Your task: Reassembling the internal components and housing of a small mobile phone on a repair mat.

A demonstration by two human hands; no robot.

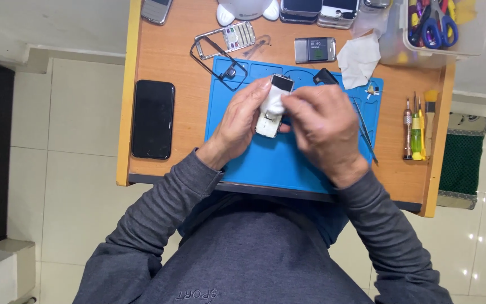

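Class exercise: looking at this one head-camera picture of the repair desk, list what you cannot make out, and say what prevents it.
- Small white phone body: head view, lower part hidden by the left hand and right hand.
- White cloth: mostly covered by fingers.
- Phones at the desk's far side: cut off by the top edge.
- Screwdrivers: tips too small.

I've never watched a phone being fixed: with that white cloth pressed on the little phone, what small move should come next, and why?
Probably a short wipe down the phone body. The left hand grips it above the blue mat, and the right hand presses the white cloth just below its small dark screen, so the pale part below looks unwiped.
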